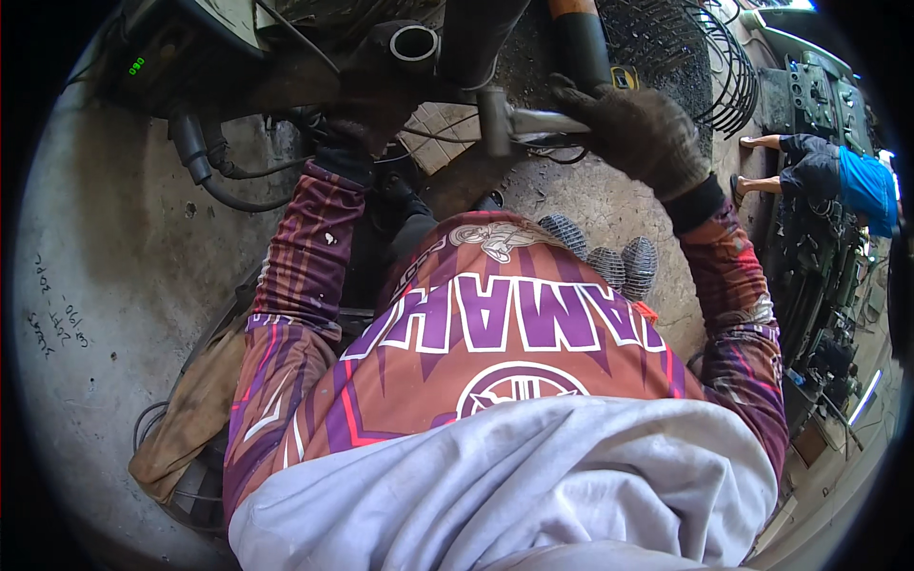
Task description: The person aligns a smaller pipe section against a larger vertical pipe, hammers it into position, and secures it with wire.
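"Where's the hammer [494, 121]?"

"Just past twelve o'clock, handle running out toward one."

"And the right hand [647, 135]?"

"Between one and two, gloved fingers clamped round that handle. A yellow tape measure [624, 78] sits just above the glove, and a wire coil [747, 81] bounds the outer side at two."

"Left hand [374, 97]?"

"At eleven, in shadow, by the open end of a metal tube [415, 61]. I can't tell whether its fingers are together or apart."

"Room between them?"

"The hammer's head takes up part of that gap; a dark cylinder [479, 43] edges it at twelve. Concrete floor [571, 195] shows below the handle, toward one. A black hose [193, 150] hems the left side at ten."
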